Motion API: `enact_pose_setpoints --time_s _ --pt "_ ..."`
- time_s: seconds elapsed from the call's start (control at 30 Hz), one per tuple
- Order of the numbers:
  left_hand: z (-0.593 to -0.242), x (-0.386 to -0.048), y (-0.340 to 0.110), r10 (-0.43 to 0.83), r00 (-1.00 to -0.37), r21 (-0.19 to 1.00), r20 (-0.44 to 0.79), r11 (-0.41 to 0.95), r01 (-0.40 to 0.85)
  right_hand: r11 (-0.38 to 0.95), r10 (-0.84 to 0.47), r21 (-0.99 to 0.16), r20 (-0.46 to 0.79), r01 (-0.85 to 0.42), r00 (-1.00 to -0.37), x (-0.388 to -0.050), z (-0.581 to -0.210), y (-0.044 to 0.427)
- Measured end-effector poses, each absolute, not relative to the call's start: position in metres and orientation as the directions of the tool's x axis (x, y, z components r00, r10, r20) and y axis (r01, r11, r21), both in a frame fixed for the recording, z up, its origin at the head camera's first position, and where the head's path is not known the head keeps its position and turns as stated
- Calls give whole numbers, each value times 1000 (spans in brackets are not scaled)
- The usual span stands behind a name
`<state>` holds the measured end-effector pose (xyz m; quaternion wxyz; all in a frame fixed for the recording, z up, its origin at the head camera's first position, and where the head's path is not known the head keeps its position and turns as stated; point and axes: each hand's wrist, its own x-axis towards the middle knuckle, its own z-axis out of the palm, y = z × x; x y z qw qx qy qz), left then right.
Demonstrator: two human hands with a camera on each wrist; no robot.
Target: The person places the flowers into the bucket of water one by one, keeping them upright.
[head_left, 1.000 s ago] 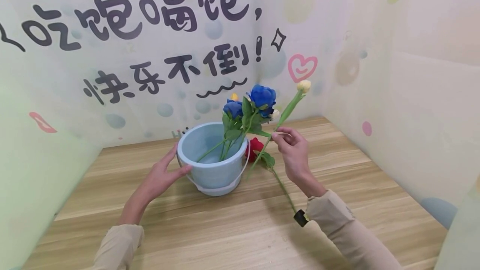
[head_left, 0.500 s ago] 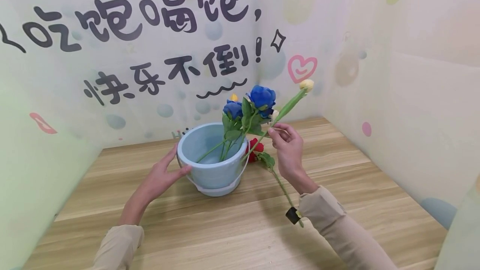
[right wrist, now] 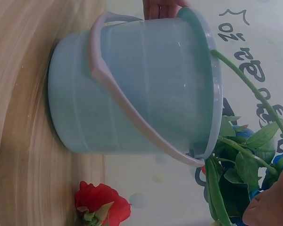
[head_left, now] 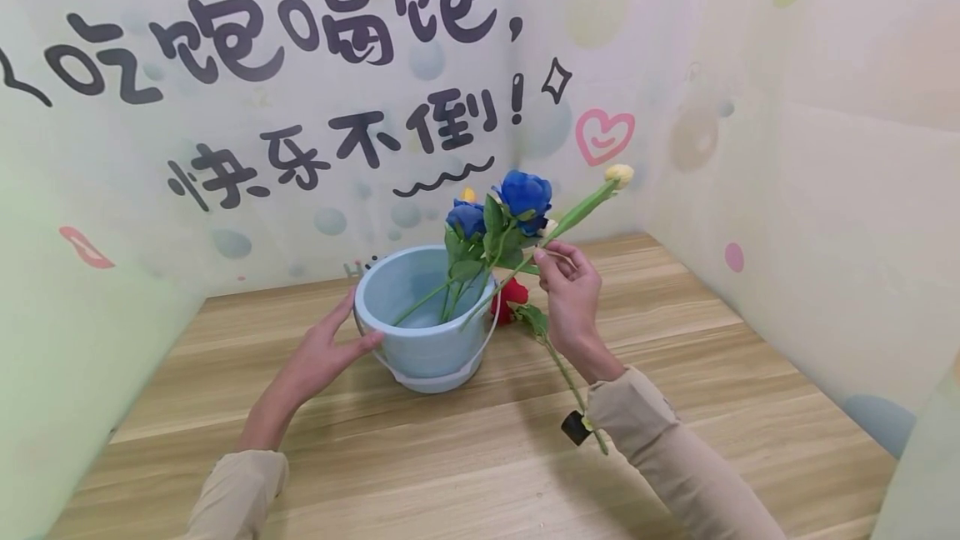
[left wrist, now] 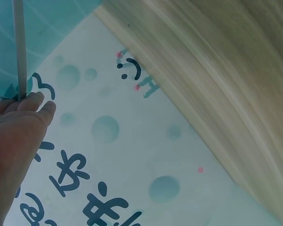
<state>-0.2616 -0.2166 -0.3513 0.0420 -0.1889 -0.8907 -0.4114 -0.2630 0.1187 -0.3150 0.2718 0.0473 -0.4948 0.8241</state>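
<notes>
My right hand (head_left: 573, 298) pinches the green stem of a cream tulip (head_left: 619, 177), its bloom pointing up and right. That stem (right wrist: 254, 89) slants over the right rim of a light blue bucket (head_left: 431, 352), its lower end at the mouth in the right wrist view. My left hand (head_left: 322, 357) rests against the bucket's left side, thumb along the front rim, fingers extended behind. Blue flowers (head_left: 525, 194) with green leaves lean in the bucket toward the right. A small yellow bloom (head_left: 468, 193) and another cream bloom (head_left: 551, 227) show partly behind them.
A red rose (head_left: 510, 300) lies on the wooden table (head_left: 420, 465) right of the bucket. Its stem runs toward my right sleeve, beside a small black item (head_left: 576, 428). The bucket's pale handle (right wrist: 127, 106) hangs down at its front. Printed walls (head_left: 750, 190) enclose the table.
My right hand has moved slightly left with the tulip, bringing its stem from outside the bucket to across the rim. The tulip tilts further right. My left hand and the bucket stay put.
</notes>
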Motion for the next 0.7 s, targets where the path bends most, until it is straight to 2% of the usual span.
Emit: enact_pose_setpoints --time_s 0.33,0.7 --pt "-351 -261 -216 293 -929 719 226 593 362 -376 456 -773 325 -510 -829 -265 -313 114" --pt "-350 -260 -216 297 -930 722 219 592 359 -272 452 -800 384 -534 -805 -265 -318 105"
